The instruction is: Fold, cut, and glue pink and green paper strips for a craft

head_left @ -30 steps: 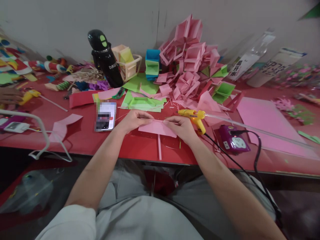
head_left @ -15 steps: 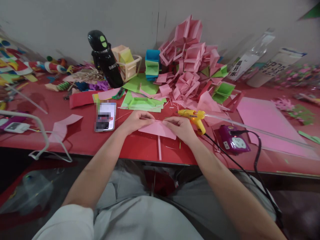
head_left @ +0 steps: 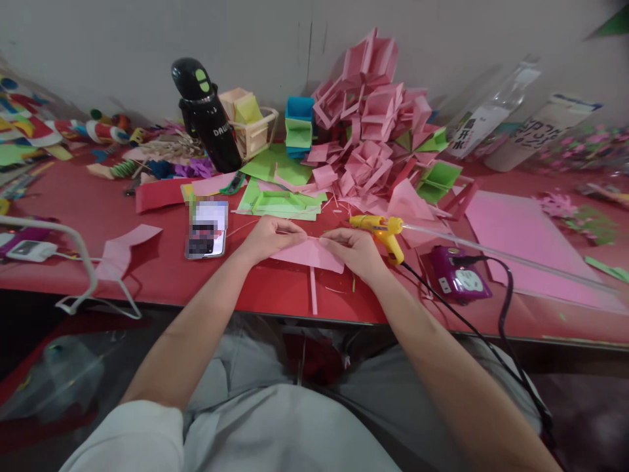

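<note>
A pink paper piece (head_left: 314, 254) is stretched between my two hands over the red table (head_left: 275, 295). My left hand (head_left: 276, 237) pinches its upper left edge, and my right hand (head_left: 350, 248) pinches the upper right edge. Both hands are closed on it, with the fingertips a short gap apart. Below the paper, a narrow pink strip (head_left: 314, 295) points toward the table's front edge. A yellow glue gun (head_left: 381, 229) lies just right of my right hand. To the left of my left hand is a phone (head_left: 209, 229).
Pink folded paper shapes (head_left: 378, 111) pile up at the back beside green sheets (head_left: 285, 203). A black bottle (head_left: 209, 121) stands back left. At right are a purple power socket (head_left: 460, 275), its black cable and a pink sheet (head_left: 521, 236). A white wire frame (head_left: 83, 249) is at left.
The pink paper has shifted very slightly to the left. Both hands keep their pinch in nearly the same place.
</note>
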A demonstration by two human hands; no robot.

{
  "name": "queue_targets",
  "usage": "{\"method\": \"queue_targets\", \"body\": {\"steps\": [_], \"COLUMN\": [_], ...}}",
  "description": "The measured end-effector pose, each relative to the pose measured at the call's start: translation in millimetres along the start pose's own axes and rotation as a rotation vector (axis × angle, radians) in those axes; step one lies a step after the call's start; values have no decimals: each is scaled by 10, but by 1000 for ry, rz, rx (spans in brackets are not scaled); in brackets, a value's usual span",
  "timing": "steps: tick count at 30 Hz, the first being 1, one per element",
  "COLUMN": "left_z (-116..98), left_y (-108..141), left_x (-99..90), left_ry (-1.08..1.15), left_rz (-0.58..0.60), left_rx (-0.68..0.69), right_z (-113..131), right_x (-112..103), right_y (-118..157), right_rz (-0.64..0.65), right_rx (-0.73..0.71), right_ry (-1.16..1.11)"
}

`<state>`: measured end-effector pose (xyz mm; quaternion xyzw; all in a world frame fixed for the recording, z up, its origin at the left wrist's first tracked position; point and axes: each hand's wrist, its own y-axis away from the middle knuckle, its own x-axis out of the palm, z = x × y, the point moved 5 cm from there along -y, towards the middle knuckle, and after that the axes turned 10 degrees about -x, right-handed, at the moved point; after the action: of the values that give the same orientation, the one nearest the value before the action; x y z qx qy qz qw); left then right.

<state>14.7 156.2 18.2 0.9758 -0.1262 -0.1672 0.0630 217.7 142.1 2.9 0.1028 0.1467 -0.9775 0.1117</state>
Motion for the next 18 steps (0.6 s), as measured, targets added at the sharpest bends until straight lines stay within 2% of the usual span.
{"method": "queue_targets", "body": {"steps": [10,18], "left_z": [-3,-18], "left_y": [11,43], "left_x": [-20,-66], "left_ry": [-10,32], "left_rz": [-8,12], "left_rx": [-15,-28], "right_z": [-27,-58], "right_x": [-13,-31], "right_y": [-10,-15], "right_rz": [13,-17], "right_rx": [7,63], "right_ry": [19,-76]}}
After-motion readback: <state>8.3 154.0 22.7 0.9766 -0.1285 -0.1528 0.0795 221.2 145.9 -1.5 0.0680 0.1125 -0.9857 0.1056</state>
